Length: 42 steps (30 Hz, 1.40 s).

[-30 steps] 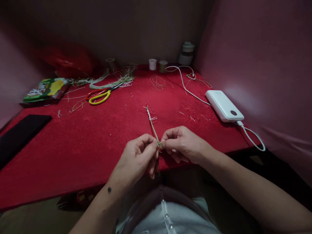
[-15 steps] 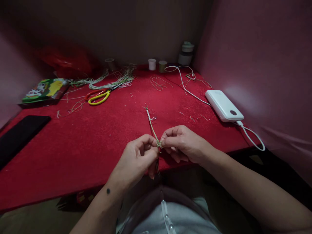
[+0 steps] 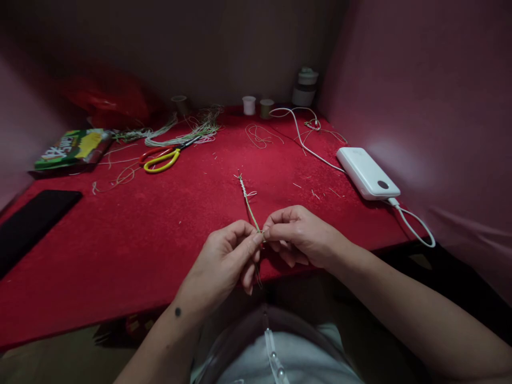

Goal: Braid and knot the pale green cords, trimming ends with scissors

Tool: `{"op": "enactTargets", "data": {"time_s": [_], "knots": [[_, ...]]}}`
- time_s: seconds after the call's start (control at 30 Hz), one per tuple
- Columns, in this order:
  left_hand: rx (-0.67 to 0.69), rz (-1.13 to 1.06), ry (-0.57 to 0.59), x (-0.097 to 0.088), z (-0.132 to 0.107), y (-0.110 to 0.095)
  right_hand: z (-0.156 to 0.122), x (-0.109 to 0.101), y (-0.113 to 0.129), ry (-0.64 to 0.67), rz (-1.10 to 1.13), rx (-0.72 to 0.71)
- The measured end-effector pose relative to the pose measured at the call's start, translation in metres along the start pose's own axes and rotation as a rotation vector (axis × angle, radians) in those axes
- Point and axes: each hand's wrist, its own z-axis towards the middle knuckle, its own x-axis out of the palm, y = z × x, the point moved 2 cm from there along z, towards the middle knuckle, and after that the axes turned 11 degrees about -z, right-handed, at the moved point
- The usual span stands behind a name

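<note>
A thin braided cord [image 3: 250, 209], pale green and white, runs over the red cloth from its knotted far end down to my fingers. A small loop of thread sticks out from its side. My left hand [image 3: 228, 256] pinches the near end of the cord between thumb and forefinger, the thumb covering the knotted part. Close against it on the right, my right hand [image 3: 300, 234] pinches fine strands at the same spot. Loose thread ends hang below my left fingers, over the table's near edge. Exactly how the strands cross is hidden by the fingertips.
Scissors [image 3: 162, 160] with red and yellow handles lie at left, beside a thread bundle [image 3: 204, 128] and a snack packet [image 3: 72, 149]. A black phone-like slab [image 3: 38, 224] is nearer. Thread spools [image 3: 248, 105] and a cup [image 3: 305, 88] stand behind. A cabled white power bank [image 3: 368, 173] lies right.
My left thumb has moved up and forward onto the knotted part of the cord, covering strands that showed before. My right hand has barely moved.
</note>
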Motion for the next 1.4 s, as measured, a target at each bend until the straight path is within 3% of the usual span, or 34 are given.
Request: {"op": "enactTargets", "data": {"time_s": [0.17,0.27,0.37,0.47,0.6,0.9,1.03,1.17,1.4], "knots": [[-0.01,-0.022,0.004,0.0,0.0,0.0,-0.002,0.002,0.003,-0.009,-0.006,0.01],[-0.016,-0.032,-0.008,0.001,0.0,0.0,-0.003,0.005,0.002,-0.076,0.072,-0.055],[-0.011,-0.047,-0.009,0.001,0.0,0.001,-0.003,0.005,0.0,-0.243,0.03,-0.28],[-0.017,-0.065,-0.008,0.001,-0.001,0.001,-0.008,0.005,-0.001,-0.452,-0.253,-0.578],[-0.029,-0.101,-0.003,0.0,-0.001,0.002,-0.014,0.006,-0.002,-0.54,-0.594,-0.856],[-0.044,-0.135,0.012,-0.002,-0.003,0.003,-0.013,0.009,-0.005,-0.562,-0.734,-1.02],[-0.049,-0.133,0.018,-0.002,-0.001,0.002,-0.012,0.008,-0.005,-0.571,-0.747,-1.003],[-0.056,-0.115,0.045,-0.003,0.0,0.002,-0.011,0.006,-0.005,-0.56,-0.589,-0.818],[-0.076,-0.111,0.069,-0.005,0.001,0.005,-0.007,0.005,-0.003,-0.201,-0.036,-0.345]]}}
